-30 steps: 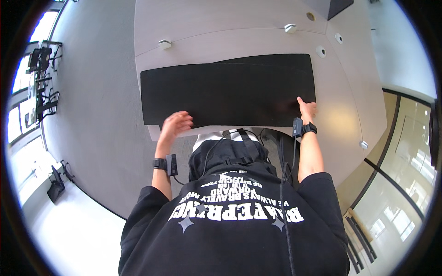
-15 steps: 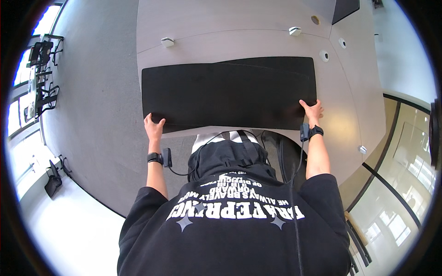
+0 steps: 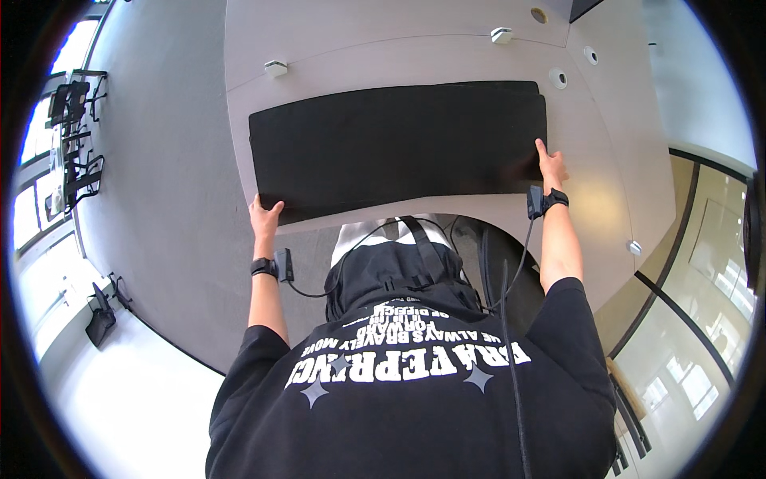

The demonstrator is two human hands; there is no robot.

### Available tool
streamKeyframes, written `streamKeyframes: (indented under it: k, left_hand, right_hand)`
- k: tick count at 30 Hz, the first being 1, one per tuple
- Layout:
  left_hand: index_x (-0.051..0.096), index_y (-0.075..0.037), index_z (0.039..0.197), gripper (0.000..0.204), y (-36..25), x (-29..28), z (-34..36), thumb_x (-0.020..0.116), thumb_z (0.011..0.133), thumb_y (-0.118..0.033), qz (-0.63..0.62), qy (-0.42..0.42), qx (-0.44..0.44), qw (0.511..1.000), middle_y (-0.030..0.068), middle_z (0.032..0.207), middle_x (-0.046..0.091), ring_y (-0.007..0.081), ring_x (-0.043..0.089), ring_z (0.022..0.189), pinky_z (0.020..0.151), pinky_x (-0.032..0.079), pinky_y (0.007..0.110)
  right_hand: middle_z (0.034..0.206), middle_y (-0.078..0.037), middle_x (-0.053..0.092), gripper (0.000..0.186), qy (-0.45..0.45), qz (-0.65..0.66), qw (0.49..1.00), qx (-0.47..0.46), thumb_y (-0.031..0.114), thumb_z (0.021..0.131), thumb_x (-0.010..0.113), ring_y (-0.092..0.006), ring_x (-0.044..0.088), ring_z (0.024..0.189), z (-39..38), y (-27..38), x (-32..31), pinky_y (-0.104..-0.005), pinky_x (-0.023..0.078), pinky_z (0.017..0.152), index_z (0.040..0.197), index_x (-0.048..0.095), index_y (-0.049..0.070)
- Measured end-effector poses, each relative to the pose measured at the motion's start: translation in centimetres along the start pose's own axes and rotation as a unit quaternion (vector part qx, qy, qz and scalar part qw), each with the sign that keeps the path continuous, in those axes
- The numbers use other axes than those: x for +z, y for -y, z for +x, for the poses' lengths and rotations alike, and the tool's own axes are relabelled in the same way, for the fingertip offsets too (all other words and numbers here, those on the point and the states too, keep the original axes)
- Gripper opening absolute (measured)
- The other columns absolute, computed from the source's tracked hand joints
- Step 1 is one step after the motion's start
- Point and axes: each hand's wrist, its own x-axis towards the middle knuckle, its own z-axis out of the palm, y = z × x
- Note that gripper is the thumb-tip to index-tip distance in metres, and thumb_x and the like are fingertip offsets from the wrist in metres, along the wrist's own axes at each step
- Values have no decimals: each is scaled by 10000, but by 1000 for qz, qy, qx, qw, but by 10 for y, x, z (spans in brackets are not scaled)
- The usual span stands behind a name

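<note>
At twelve o'clock on the pale-grey desk (image 3: 606,160), the long black rectangular mat (image 3: 391,148) slants, its four-o'clock end farther out than before — half-open left hand (image 3: 265,216) gripping its eight-o'clock corner, half-curled right hand (image 3: 552,166) its four-o'clock edge. Grey floor (image 3: 171,136) spans nine o'clock.

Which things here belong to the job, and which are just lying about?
Job:
- black mats
- left hand, at their near left corner
- right hand, at their right edge
- table, under them

Lying about:
- white blocks on the table
- chairs, far left

The mat (image 3: 391,148) is black, distant chairs (image 3: 70,102) seemingly too.
</note>
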Motion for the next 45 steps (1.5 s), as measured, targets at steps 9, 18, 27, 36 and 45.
streamKeyframes:
  k: [9,18,27,36,45]
  left_hand:
    - [417,32,1320,663,-6,10,-40,674,757,-208,35,-6,-30,999,232,1232,533,342,506,1160,977,406,386]
    - [543,-15,1215,498,9,1,-34,647,742,-130,-153,-5,-174,973,135,1090,651,225,635,978,843,481,316]
    - [631,-26,1099,370,17,13,-49,642,746,-138,-139,-91,-102,981,132,1020,679,242,649,956,847,486,330]
    - [643,-26,1044,326,11,9,-57,718,754,-155,-161,-76,-161,971,111,971,686,175,655,880,787,504,293]
    - [640,2,1080,285,43,4,-50,617,806,-75,-341,12,-123,932,116,1041,670,189,642,949,828,499,298]
  right_hand:
    - [1262,-243,474,769,-60,51,993,86,697,803,456,-436,411,1180,-34,43,-3,-560,361,930,1276,489,92]
    - [1369,-224,327,590,-117,67,991,22,569,869,469,-440,358,1188,-42,22,24,-561,340,951,1364,407,255]
    - [1260,-227,489,612,-81,-16,995,-49,600,871,445,-417,422,1174,-17,13,14,-543,364,939,1321,439,185]
    - [1323,-295,419,675,-9,-98,990,-101,585,900,385,-450,416,1211,-17,31,5,-529,321,1025,1401,319,138]
    - [1497,-254,105,698,-34,-11,999,-38,458,881,482,-475,162,1342,-123,86,57,-626,225,1024,1470,155,276]
